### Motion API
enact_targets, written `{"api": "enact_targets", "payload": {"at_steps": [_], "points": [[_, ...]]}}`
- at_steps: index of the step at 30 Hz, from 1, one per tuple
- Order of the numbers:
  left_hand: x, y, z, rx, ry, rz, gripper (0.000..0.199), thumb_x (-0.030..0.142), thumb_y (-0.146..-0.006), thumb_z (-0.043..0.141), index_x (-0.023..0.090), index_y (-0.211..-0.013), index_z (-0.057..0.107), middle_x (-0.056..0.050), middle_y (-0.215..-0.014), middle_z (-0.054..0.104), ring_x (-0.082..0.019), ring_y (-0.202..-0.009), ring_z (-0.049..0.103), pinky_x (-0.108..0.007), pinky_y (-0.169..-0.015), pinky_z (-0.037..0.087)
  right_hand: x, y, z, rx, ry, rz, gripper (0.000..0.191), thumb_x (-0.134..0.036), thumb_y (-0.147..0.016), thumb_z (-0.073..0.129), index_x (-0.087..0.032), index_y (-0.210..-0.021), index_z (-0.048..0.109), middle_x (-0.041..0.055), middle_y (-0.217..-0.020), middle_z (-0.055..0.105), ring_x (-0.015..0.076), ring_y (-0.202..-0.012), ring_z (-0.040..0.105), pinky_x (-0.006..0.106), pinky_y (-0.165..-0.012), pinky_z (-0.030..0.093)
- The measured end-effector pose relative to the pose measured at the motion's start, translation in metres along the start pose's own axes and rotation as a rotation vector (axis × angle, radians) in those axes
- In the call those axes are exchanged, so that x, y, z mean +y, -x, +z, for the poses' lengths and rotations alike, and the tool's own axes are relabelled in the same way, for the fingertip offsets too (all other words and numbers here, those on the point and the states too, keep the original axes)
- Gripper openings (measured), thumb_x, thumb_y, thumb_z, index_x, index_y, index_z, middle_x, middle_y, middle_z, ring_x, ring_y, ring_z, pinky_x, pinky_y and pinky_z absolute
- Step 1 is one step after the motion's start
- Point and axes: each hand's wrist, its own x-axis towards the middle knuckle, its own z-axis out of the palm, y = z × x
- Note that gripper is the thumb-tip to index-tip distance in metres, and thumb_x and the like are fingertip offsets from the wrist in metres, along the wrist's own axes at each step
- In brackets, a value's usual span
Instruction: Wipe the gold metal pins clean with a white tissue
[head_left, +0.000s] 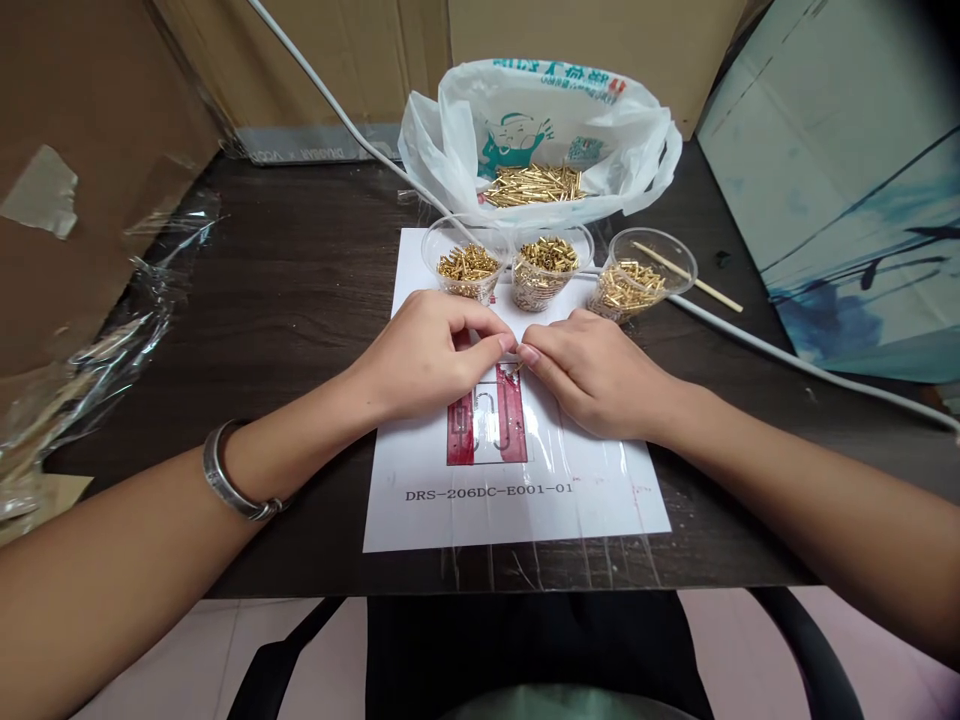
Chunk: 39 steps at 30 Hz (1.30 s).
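My left hand [439, 355] is pinched closed above the white printed sheet [480, 520], its thumb and index fingertips together. Touching or nearly touching them are the closed fingertips of my right hand [596, 375]. A tiny golden piece [517, 368] shows just below the fingertips; what each pinch holds is too small to make out. Under the hands lies a red and white printed diagram [512, 425]. Just beyond stand three clear plastic cups of small golden parts: the left cup [466, 265], the middle cup [546, 262] and the tilted right cup [631, 285].
Behind the cups, a white plastic bag [645, 165] holds golden pins [534, 184]. A white cable [810, 372] crosses the dark table [285, 260]. A thin wooden stick [716, 295] rests in the right cup. Crumpled clear film [112, 370] lies at the left, beside cardboard [97, 110].
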Motion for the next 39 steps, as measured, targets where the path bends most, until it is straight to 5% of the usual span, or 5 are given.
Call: {"api": "enact_targets", "payload": {"at_steps": [13, 20, 25, 34, 39], "points": [[0.004, 0.001, 0.001, -0.003, -0.106, 0.055, 0.018, 0.024, -0.079, 0.058, 0.017, -0.079, 0.074, -0.001, -0.068, 0.066, -0.011, -0.062, 0.055, -0.023, -0.057, 0.04, -0.002, -0.002, -0.001, -0.052, 0.017, 0.002, 0.035, -0.035, -0.098, 0.025, -0.017, -0.075, 0.043, -0.0011, -0.063, 0.046, 0.0123, -0.059, 0.038, 0.03, -0.066, 0.024], [0.003, 0.002, 0.001, -0.001, -0.186, 0.039, 0.017, 0.022, -0.078, 0.058, 0.019, -0.085, 0.074, 0.004, -0.046, 0.045, -0.008, -0.044, 0.039, -0.023, -0.048, 0.031, -0.002, -0.002, -0.001, -0.07, 0.046, 0.02, 0.036, -0.036, -0.098, 0.022, -0.017, -0.078, 0.045, -0.0003, -0.065, 0.048, 0.0128, -0.059, 0.038, 0.031, -0.068, 0.025], [0.003, 0.003, 0.003, 0.031, -0.162, 0.016, 0.016, 0.023, -0.079, 0.058, 0.019, -0.082, 0.074, 0.005, -0.046, 0.049, -0.007, -0.043, 0.042, -0.023, -0.051, 0.032, -0.004, -0.001, -0.003, -0.089, 0.02, 0.039, 0.036, -0.037, -0.099, 0.021, -0.018, -0.077, 0.043, -0.0007, -0.065, 0.046, 0.0126, -0.06, 0.037, 0.031, -0.068, 0.026], [0.01, 0.002, -0.001, -0.132, -0.203, 0.034, 0.012, 0.023, -0.076, 0.061, 0.019, -0.082, 0.07, 0.006, -0.049, 0.047, -0.007, -0.047, 0.042, -0.022, -0.051, 0.031, -0.002, 0.008, -0.007, 0.13, -0.118, 0.116, 0.038, -0.039, -0.093, 0.041, -0.018, -0.063, 0.034, -0.0031, -0.055, 0.035, 0.0097, -0.054, 0.034, 0.027, -0.056, 0.024], [0.007, 0.001, 0.002, -0.122, -0.237, -0.002, 0.011, 0.029, -0.078, 0.062, 0.021, -0.08, 0.07, 0.006, -0.048, 0.044, -0.007, -0.046, 0.04, -0.022, -0.051, 0.028, -0.001, 0.013, -0.01, 0.156, -0.155, 0.157, 0.022, -0.033, -0.09, 0.048, -0.016, -0.078, 0.056, -0.0009, -0.064, 0.055, 0.0102, -0.058, 0.046, 0.025, -0.057, 0.031]]}}
